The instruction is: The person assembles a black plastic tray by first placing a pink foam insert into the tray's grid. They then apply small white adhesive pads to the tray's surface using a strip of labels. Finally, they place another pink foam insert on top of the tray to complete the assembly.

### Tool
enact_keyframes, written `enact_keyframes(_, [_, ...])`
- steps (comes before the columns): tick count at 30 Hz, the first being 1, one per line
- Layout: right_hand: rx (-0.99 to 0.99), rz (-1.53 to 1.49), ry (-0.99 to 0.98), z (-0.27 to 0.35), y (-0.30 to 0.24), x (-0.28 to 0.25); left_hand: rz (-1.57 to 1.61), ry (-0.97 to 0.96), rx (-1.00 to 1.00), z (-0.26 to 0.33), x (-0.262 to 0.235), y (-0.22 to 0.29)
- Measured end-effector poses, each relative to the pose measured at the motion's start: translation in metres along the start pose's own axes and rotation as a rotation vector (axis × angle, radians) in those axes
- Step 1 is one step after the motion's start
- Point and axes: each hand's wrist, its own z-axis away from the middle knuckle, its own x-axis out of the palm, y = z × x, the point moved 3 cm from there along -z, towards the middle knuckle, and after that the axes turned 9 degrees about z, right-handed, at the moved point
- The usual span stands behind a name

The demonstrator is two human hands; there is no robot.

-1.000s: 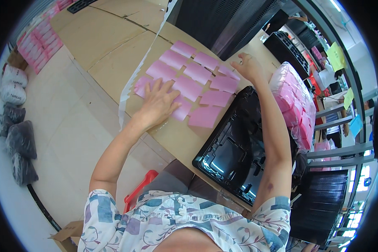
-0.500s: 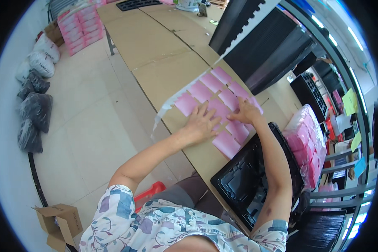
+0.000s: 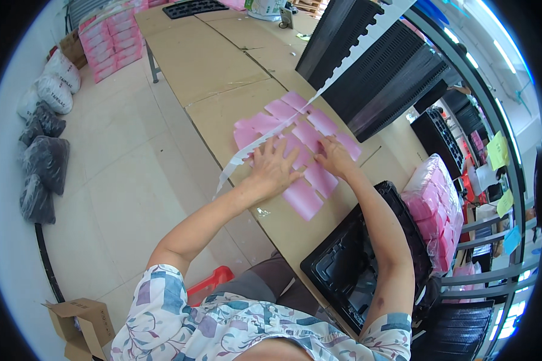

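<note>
Pink rectangular sheets lie in rows on the brown table, with small gaps between them. My left hand rests on the near left ones, fingers spread. To its right, my right hand presses its fingertips on the sheets, the fingers bent apart and nothing visible in them. A white strip with a notched edge crosses the view over the sheets; what it belongs to I cannot tell. Beneath my right forearm sits a black moulded plastic tray.
Tall stacks of black trays stand on the table's far right. A clear bag of pink packs lies right of the near tray. Sacks and dark bags line the left wall. An open carton is on the floor.
Both hands have moved left, and the pink sheets have slid left with them across the table. The far left sheets now overlap more closely.
</note>
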Motion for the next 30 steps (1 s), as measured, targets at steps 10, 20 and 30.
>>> enact_keyframes(10, [-0.139,-0.371,0.085,-0.023,-0.054,-0.06,-0.145,-0.101,-0.237,-0.094,-0.046,-0.136])
enact_keyframes(20, [-0.24,-0.199,-0.121,0.138,-0.052,-0.084,-0.194,0.327,-0.648,-0.174,-0.084,-0.24])
enact_keyframes(30, [-0.234,-0.305,-0.004,0.171,-0.084,-0.144,-0.226,0.149,-0.475,-0.184,-0.093,-0.197])
